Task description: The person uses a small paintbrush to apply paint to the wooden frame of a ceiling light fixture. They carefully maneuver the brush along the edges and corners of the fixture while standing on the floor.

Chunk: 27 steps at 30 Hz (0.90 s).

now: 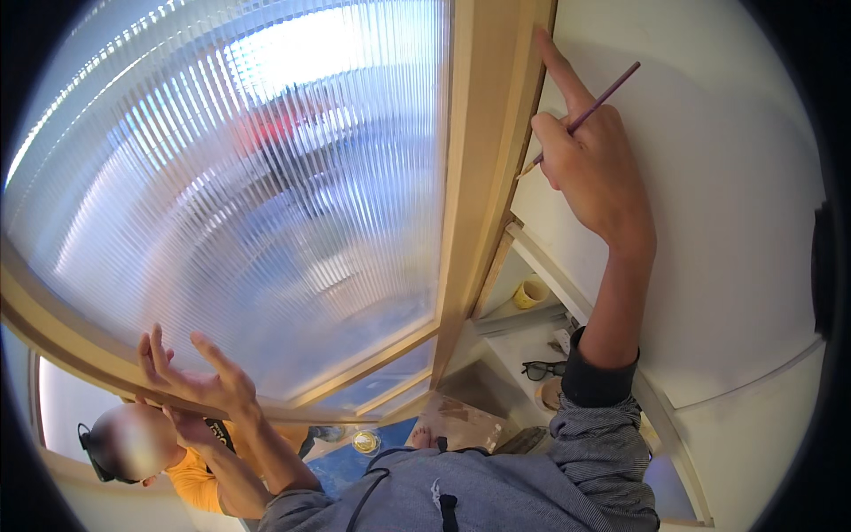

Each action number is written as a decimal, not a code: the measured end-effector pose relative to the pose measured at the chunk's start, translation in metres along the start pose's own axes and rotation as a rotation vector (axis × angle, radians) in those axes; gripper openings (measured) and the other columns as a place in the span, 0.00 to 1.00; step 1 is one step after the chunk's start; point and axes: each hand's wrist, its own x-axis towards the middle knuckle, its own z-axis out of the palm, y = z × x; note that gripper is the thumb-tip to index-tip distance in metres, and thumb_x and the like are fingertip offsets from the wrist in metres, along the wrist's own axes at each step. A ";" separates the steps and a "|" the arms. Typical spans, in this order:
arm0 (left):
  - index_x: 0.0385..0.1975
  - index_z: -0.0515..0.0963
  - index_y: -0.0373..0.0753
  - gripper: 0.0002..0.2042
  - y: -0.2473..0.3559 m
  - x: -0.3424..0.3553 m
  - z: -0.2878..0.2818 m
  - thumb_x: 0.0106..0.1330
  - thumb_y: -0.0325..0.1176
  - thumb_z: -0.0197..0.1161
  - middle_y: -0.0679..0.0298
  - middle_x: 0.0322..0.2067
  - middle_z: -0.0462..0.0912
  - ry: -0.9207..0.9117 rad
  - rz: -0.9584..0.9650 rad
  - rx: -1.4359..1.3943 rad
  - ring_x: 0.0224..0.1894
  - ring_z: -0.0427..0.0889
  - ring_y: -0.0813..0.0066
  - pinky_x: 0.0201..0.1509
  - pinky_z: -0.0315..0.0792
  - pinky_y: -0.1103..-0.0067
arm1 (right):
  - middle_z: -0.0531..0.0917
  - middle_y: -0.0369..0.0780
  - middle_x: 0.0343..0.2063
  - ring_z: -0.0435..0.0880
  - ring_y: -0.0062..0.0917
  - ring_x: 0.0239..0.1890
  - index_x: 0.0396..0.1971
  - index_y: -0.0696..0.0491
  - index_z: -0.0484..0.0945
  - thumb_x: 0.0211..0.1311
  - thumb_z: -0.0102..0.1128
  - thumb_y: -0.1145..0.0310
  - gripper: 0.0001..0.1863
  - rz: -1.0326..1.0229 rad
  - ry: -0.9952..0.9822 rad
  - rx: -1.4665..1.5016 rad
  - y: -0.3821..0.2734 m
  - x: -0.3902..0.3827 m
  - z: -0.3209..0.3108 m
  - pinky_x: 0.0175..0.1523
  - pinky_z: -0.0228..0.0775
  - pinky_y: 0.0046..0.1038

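My right hand (589,155) is raised against the light wooden door frame (483,168), forefinger stretched up along the frame's edge beside the white wall (718,204). It grips a thin dark pencil (596,105) with its tip pointing at the frame. My left hand (191,377) is lower left, fingers spread, resting by the wooden crossbar (80,341) under the ribbed frosted glass pane (239,177). It holds nothing.
Another person in an orange shirt (191,483) crouches at the lower left. Below lie black glasses (541,368), a yellow cup (530,293) on a ledge, a small round tin (365,441) and a blue floor sheet (355,465).
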 end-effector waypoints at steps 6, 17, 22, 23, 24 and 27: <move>0.57 0.67 0.35 0.22 -0.011 0.007 0.014 0.66 0.37 0.58 0.54 0.58 0.65 0.062 0.069 0.022 0.61 0.64 0.62 0.57 0.60 0.68 | 0.60 0.35 0.09 0.57 0.16 0.13 0.70 0.44 0.60 0.54 0.42 0.74 0.38 -0.052 0.104 -0.119 -0.004 0.004 0.013 0.22 0.58 0.26; 0.55 0.66 0.34 0.23 -0.027 0.013 0.017 0.65 0.40 0.58 0.53 0.58 0.63 0.077 0.113 0.036 0.61 0.63 0.61 0.57 0.60 0.65 | 0.60 0.37 0.09 0.55 0.18 0.13 0.67 0.48 0.66 0.52 0.43 0.77 0.36 -0.049 0.121 -0.185 -0.011 -0.011 0.019 0.22 0.55 0.28; 0.56 0.65 0.33 0.22 -0.029 0.013 0.013 0.66 0.38 0.57 0.50 0.58 0.62 0.044 0.134 0.049 0.62 0.62 0.59 0.59 0.59 0.64 | 0.65 0.39 0.08 0.60 0.19 0.11 0.66 0.50 0.65 0.54 0.42 0.77 0.34 -0.146 0.176 -0.093 -0.003 -0.012 0.020 0.22 0.58 0.28; 0.56 0.65 0.33 0.22 -0.028 0.013 0.012 0.66 0.37 0.58 0.50 0.58 0.62 0.036 0.135 0.022 0.62 0.62 0.58 0.60 0.59 0.63 | 0.65 0.39 0.08 0.61 0.19 0.11 0.66 0.49 0.65 0.55 0.42 0.77 0.34 -0.179 0.206 -0.073 -0.001 -0.009 0.022 0.22 0.59 0.28; 0.56 0.64 0.32 0.22 -0.027 0.013 0.011 0.66 0.36 0.58 0.49 0.58 0.61 0.028 0.135 -0.003 0.63 0.61 0.57 0.62 0.58 0.62 | 0.66 0.39 0.08 0.62 0.19 0.11 0.67 0.49 0.64 0.55 0.42 0.77 0.34 -0.213 0.236 -0.054 0.001 -0.006 0.025 0.22 0.60 0.28; 0.56 0.65 0.32 0.22 -0.028 0.012 0.010 0.65 0.32 0.59 0.48 0.57 0.60 0.001 0.132 -0.045 0.63 0.61 0.54 0.66 0.56 0.59 | 0.66 0.38 0.08 0.64 0.19 0.11 0.68 0.48 0.61 0.57 0.42 0.76 0.35 -0.137 0.192 -0.035 -0.004 -0.002 0.022 0.22 0.63 0.28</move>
